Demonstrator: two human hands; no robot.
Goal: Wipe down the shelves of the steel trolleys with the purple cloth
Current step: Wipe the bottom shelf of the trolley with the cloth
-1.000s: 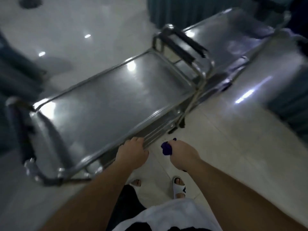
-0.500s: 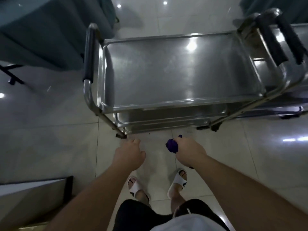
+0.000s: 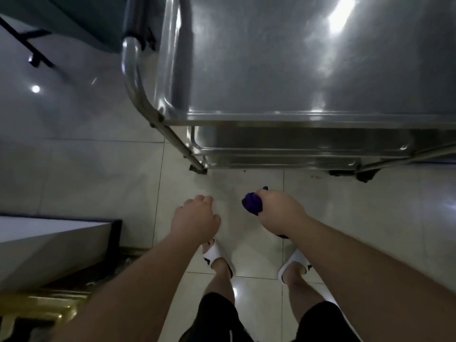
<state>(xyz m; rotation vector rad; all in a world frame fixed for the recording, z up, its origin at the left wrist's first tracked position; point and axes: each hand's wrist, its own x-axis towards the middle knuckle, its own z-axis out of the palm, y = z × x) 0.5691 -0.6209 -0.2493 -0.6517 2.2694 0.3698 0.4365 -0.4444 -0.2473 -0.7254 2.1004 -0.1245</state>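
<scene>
I stand in what looks like a banquet hall or restaurant. A steel trolley is on glossy floor tiles; a cloth-draped surface stands beyond.

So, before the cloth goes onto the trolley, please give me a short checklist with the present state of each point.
1. Purple cloth in the right hand: ok, bunched in its grip.
2. Left hand free: ok, holds nothing.
3. Cloth touching a shelf: not ok, it hangs over the floor.
4. Top shelf bare where visible: ok.
5. Lower shelves reachable: cannot tell, only their front edges show.
6. Trolley wheels locked: cannot tell.
</scene>
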